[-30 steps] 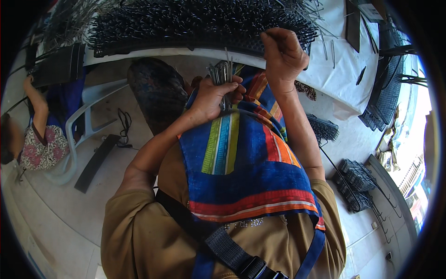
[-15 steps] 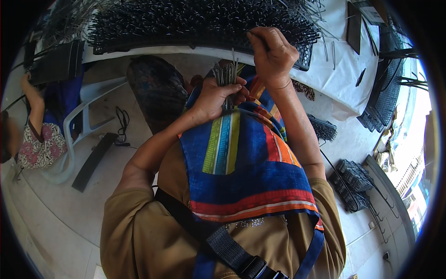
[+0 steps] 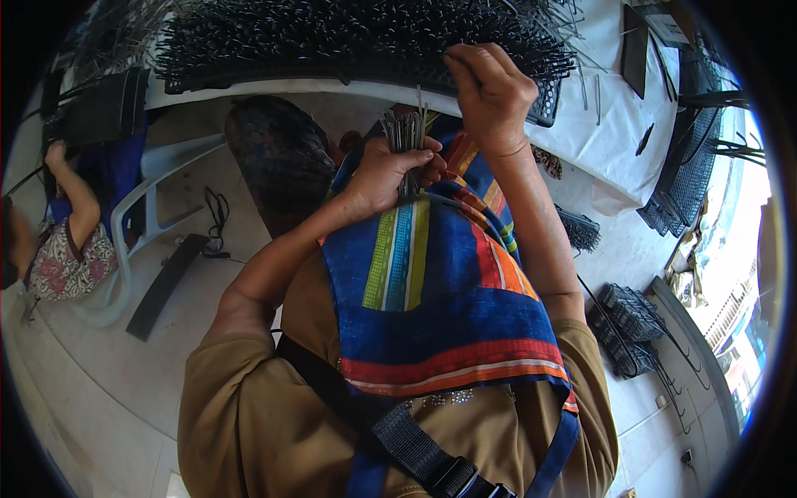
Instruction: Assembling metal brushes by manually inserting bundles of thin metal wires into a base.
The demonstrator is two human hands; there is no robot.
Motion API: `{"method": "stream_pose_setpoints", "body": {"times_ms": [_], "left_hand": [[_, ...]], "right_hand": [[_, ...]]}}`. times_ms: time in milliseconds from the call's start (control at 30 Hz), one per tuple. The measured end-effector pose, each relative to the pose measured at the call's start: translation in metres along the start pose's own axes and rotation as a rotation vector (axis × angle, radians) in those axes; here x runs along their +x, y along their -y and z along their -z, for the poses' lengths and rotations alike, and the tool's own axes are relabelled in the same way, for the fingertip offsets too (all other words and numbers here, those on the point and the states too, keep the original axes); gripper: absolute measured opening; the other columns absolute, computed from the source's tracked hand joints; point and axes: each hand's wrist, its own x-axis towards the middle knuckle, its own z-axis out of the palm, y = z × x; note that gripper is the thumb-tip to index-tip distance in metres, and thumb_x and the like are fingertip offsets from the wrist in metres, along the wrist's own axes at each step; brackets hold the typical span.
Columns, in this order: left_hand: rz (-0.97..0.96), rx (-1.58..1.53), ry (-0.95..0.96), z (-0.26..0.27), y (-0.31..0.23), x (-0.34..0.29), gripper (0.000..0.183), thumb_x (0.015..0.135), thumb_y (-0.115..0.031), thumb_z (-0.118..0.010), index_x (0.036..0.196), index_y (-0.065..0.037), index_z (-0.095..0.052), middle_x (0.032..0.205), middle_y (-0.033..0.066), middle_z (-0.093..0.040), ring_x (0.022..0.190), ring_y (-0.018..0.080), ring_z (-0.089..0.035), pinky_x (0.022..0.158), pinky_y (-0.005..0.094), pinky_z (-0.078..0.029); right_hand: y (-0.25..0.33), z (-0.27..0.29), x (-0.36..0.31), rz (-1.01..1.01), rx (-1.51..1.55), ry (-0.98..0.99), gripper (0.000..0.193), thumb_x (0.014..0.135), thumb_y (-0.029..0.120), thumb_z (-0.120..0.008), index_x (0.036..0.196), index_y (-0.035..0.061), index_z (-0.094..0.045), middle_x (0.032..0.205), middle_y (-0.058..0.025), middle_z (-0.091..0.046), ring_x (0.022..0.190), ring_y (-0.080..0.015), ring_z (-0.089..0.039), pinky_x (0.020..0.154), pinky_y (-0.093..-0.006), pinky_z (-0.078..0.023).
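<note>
My left hand (image 3: 392, 170) is closed round an upright bundle of thin metal wire pieces (image 3: 403, 131), held just above my lap. One or two wires stick up higher than the others. Over the front right part of a black rack (image 3: 349, 50), my right hand (image 3: 496, 95) is raised with thumb and fingers pinched together. What the pinch holds, if anything, is too small to make out. The rack bristles with many short dark prongs with shiny tips, and its front edge lies along the near side of the white-covered table.
Loose wires (image 3: 596, 93) and a dark flat strip (image 3: 633, 51) lie on the white table cover (image 3: 610, 141). Black wire baskets (image 3: 631, 324) stand on the floor at right. Another person's arm (image 3: 79, 187) shows at left beside a pale plastic chair (image 3: 133, 216). A dark strip (image 3: 166, 286) lies on the floor.
My right hand has shifted very slightly right and stays pinched at the rack. My left hand keeps its hold on the wires. The other person's arm at left has moved a little.
</note>
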Motion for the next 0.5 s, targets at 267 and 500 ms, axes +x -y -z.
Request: {"method": "stream_pose_setpoints", "body": {"times_ms": [267,500], "left_hand": [[-0.014,-0.004,0.011,0.001,-0.001,0.0,0.015,0.088,0.001,-0.054,0.101,0.005,-0.06,0.083,0.0153,-0.067,0.071,0.0193,-0.066,0.063,0.0274,-0.053],[-0.084,0.076,0.101,-0.005,-0.004,-0.006,0.013,0.087,0.0,-0.058,0.099,0.005,-0.063,0.082,0.0138,-0.068,0.072,0.0178,-0.067,0.065,0.0261,-0.054]], "right_hand": [[-0.002,-0.003,-0.004,0.167,-0.332,0.292,0.018,0.075,0.008,-0.069,0.091,0.0147,-0.071,0.084,-0.0015,-0.062,0.063,-0.0209,-0.063,0.054,-0.0296,-0.049],[0.013,0.013,-0.021,-0.268,0.0,0.249,0.014,0.074,0.01,-0.072,0.087,0.0068,-0.069,0.081,-0.0038,-0.065,0.066,-0.0202,-0.065,0.059,-0.0319,-0.051]]}}
